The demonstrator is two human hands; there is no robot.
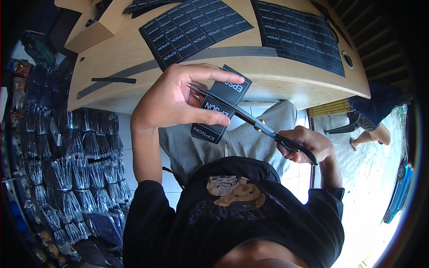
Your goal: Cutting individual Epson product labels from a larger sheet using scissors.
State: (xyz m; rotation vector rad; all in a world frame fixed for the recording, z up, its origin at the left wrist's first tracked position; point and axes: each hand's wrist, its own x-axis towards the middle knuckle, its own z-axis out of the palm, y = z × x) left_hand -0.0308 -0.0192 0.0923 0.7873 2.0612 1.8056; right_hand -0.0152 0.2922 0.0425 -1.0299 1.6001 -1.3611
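Left hand (172, 96) pinched a narrow black glossy label strip (221, 105) with white print, held over the lap. Right hand (306, 144) gripped black-handled metal scissors (250, 117), blades across the strip. Flat black label sheets (192, 27) lay on the curved wooden table (277, 78); cardboard box (91, 31) contents unclear.

Head-worn fisheye, close, looking down

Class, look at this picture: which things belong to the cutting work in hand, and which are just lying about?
In use:
left hand
black label strip
scissors
right hand

Lying about:
label sheets on the wooden table
cardboard box
bundled black packets
black offcut strip
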